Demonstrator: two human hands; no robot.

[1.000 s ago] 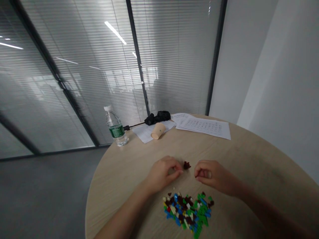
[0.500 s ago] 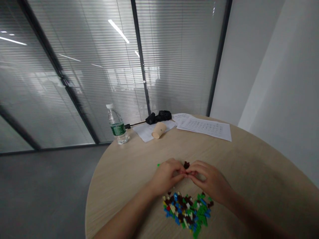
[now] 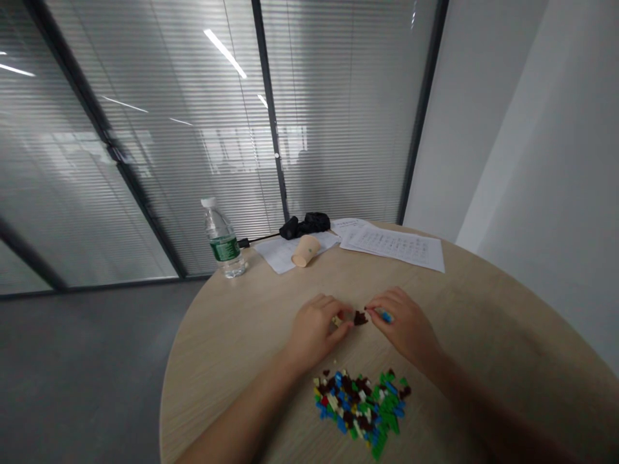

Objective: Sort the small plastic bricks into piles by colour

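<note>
My left hand is curled with thumb and index fingertips at the left edge of a small cluster of dark brown building bricks. What it grips is too small to make out. A tan brick shows in the gap between its fingers. On the other side of the cluster, my right hand pinches a tiny dark brown brick between thumb and index finger. A blue brick is partly visible by that hand's fingers. Nearer to me lies a loose pile of coloured bricks.
The round wooden table holds a water bottle at its far left. A paper cup lies on its side on a sheet. Behind it is a black object, and printed papers lie to the right.
My hands, fingertips together before, have parted. My right hand has moved away slightly, uncovering the blue brick. My left fingertips are now beside the brown cluster. The view has shifted a little.
</note>
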